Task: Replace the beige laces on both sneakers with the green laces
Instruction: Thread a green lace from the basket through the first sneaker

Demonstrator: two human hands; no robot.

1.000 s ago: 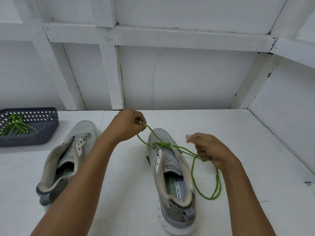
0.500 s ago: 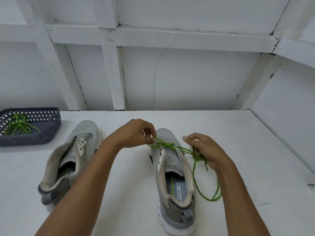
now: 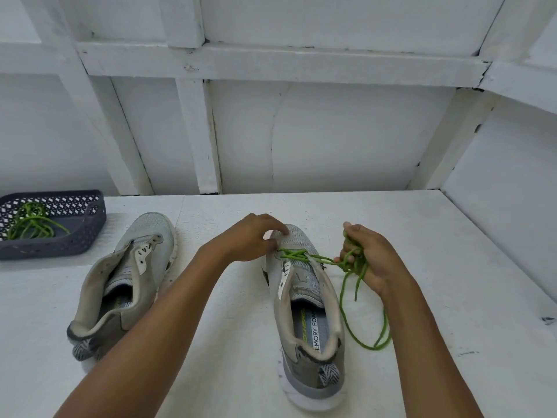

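Two grey sneakers stand on the white table, toes pointing away from me. The right sneaker [image 3: 304,300] has a green lace [image 3: 294,254] crossed through its front eyelets. My left hand [image 3: 251,241] rests at the toe end of that shoe, fingers pinched at the lace's left side. My right hand [image 3: 366,260] is closed around a bunch of the same lace to the right of the shoe, and a long loop [image 3: 370,336] hangs from it onto the table. The left sneaker [image 3: 123,282] has no lace in it.
A dark perforated basket [image 3: 90,233] sits at the far left and holds another green lace [image 3: 31,221]. White wall panels rise behind the table and along its right side. A small dark mark [image 3: 548,320] lies near the right edge.
My left hand has dropped from above the toe down onto the shoe's front eyelets, taking the slack out of the lace. My right hand has gathered more lace into its fist.
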